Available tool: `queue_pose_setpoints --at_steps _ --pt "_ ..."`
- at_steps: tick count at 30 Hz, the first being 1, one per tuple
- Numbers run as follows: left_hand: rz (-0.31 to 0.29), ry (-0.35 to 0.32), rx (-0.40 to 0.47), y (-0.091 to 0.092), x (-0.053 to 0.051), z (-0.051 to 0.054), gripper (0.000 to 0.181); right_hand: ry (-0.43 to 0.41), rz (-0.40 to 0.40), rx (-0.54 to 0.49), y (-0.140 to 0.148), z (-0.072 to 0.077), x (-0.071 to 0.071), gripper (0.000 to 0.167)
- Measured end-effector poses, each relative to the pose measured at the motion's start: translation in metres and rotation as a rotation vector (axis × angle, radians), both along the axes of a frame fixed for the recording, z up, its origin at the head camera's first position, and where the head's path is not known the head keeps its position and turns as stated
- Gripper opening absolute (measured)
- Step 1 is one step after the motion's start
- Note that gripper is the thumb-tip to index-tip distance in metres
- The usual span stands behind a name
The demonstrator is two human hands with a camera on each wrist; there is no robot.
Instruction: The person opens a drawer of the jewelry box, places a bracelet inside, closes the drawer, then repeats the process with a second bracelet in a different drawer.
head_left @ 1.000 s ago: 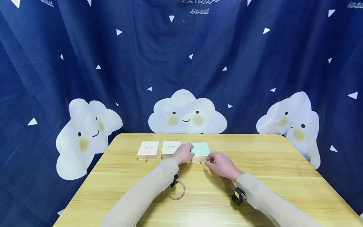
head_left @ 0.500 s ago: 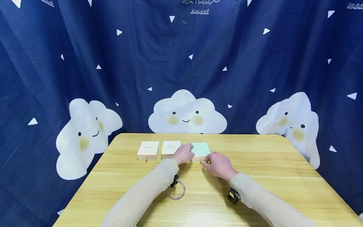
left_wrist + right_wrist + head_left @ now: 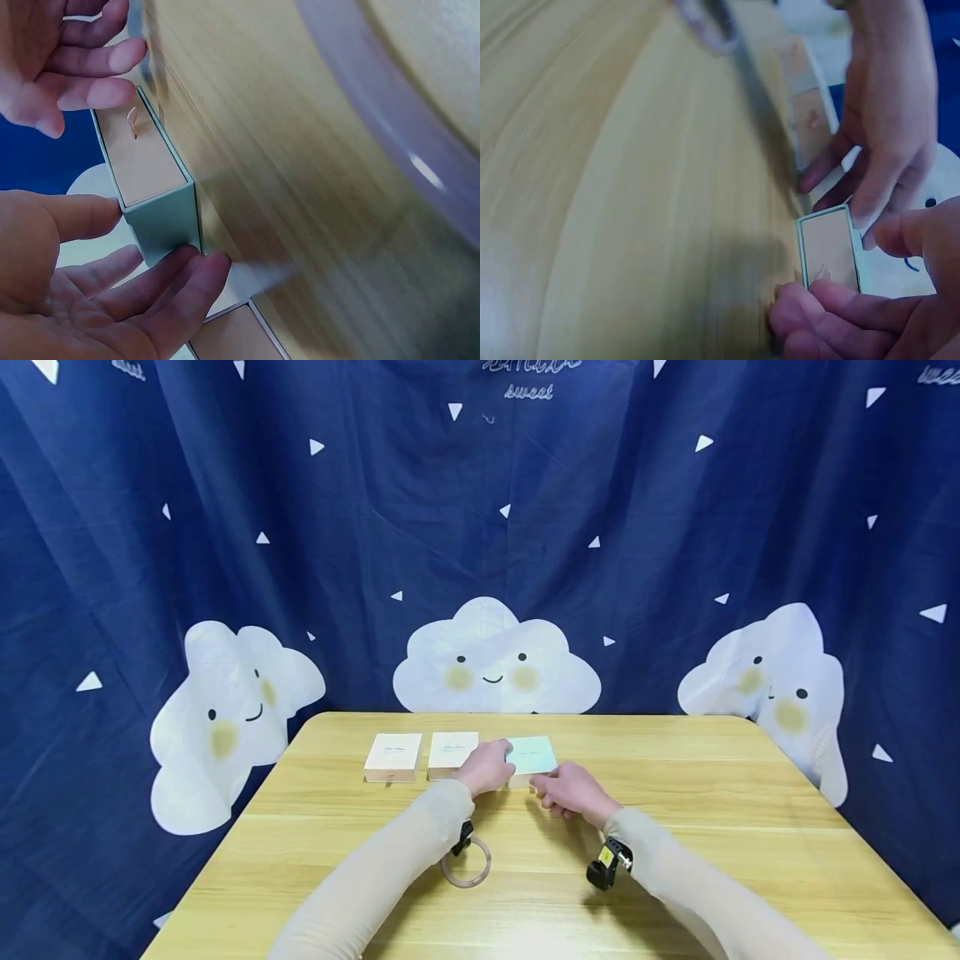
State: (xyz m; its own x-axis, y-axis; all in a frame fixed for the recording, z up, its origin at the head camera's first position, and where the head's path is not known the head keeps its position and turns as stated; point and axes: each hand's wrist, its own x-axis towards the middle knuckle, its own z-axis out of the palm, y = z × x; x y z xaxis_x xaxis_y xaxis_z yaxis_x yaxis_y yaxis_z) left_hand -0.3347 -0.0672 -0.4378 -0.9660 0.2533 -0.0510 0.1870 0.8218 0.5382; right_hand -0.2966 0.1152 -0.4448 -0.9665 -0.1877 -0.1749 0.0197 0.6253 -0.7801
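Observation:
A mint-green drawer box [image 3: 531, 752] sits at the back of the table, with a pale pink drawer front facing me. My left hand [image 3: 483, 767] holds its left side, thumb at the upper edge and fingers against the side wall, as the left wrist view shows. A small ribbon pull tab [image 3: 133, 120] sticks out of the drawer front. My right hand [image 3: 576, 793] is at the box's front right corner, fingers bent loosely. Its fingertips [image 3: 832, 292] are close beside the tab; no pinch on it shows. The drawer is shut.
Two pale boxes, one at the far left [image 3: 395, 752] and one partly behind my left hand [image 3: 452, 746], stand in the same row. A translucent mauve bangle [image 3: 467, 883] lies on the wooden table [image 3: 675, 793] near my left wrist. A dark blue curtain [image 3: 480, 527] hangs behind.
My right hand has shifted left along the box's front, and its wrist has turned; the fingers now cover the tab in the head view. The left hand and boxes have stayed put.

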Motion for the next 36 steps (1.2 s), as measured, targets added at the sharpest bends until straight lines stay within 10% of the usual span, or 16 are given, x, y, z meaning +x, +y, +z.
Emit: queue_pose_setpoints --at_steps 16,36 --pt "0.024 -0.015 -0.01 0.003 -0.002 -0.001 0.047 -0.379 0.024 -0.334 0.016 -0.005 -0.019 0.053" --pt "0.016 -0.002 -0.004 0.002 -0.001 -0.001 0.046 -0.38 0.001 -0.337 0.001 -0.015 -0.029 0.03"
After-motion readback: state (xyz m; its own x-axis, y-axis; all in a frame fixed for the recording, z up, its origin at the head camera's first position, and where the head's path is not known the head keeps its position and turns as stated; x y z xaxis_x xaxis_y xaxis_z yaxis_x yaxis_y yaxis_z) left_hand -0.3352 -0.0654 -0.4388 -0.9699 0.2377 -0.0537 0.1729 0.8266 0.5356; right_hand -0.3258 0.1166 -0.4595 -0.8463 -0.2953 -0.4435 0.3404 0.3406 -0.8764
